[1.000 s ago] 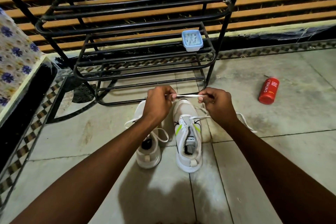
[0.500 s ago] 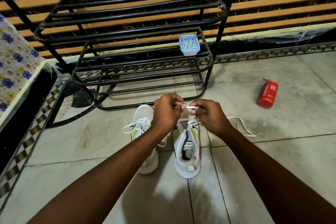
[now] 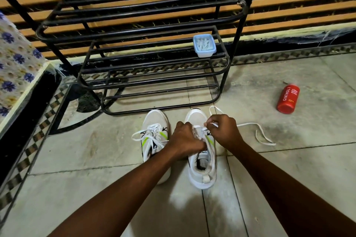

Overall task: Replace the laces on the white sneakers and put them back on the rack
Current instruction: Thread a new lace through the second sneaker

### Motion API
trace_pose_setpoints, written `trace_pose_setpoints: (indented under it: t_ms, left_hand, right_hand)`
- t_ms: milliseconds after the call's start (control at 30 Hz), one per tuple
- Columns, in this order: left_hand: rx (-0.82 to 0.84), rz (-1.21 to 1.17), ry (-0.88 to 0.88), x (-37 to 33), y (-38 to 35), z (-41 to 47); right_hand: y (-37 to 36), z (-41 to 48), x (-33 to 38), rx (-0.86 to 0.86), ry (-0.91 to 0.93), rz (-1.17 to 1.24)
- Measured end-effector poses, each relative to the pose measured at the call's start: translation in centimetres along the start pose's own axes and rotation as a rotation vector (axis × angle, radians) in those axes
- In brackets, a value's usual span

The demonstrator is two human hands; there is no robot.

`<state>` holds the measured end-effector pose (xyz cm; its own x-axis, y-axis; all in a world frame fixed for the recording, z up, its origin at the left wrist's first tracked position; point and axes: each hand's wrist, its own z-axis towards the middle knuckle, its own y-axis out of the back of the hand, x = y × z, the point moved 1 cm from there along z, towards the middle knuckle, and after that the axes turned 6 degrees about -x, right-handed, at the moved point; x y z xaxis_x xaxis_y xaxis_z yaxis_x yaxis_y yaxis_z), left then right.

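Note:
Two white sneakers with green accents stand on the floor in front of the black metal rack (image 3: 154, 63). The left sneaker (image 3: 154, 131) has a white lace tied across its top. Over the right sneaker (image 3: 201, 167), my left hand (image 3: 185, 140) grips the upper near the eyelets, covering most of the tongue. My right hand (image 3: 221, 131) pinches a white lace (image 3: 258, 132) at the front eyelets. The lace's free length trails loose on the tiles to the right.
A small blue-rimmed plastic box (image 3: 204, 45) with white bits sits on the rack's middle shelf. A red bottle (image 3: 288, 98) lies on the floor at right. A flower-patterned cloth (image 3: 17, 69) covers a ledge at left. A slatted wall stands behind the rack.
Both hands have come down from holding the lace stretched between them above the shoe to the right sneaker's eyelets. The lace's free end now lies farther right on the tiles.

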<state>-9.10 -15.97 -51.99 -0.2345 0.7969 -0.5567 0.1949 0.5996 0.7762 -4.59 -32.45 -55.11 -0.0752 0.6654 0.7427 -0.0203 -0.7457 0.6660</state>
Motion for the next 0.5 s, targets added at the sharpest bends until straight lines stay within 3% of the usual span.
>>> trace_pose_setpoints:
  t_ms: [167,333,500]
  left_hand:
    - [-0.026,-0.051,0.023,0.8,-0.1,0.1]
    - [-0.032,-0.102,0.027,1.1,0.1,0.3]
    - [-0.040,-0.144,0.033,1.6,0.2,0.4]
  right_hand:
    - [-0.5,-0.3,0.1,0.016,-0.029,0.149]
    - [-1.1,-0.1,0.7,0.085,-0.001,0.068]
    - [-2.4,0.4,1.1,0.015,0.026,0.056]
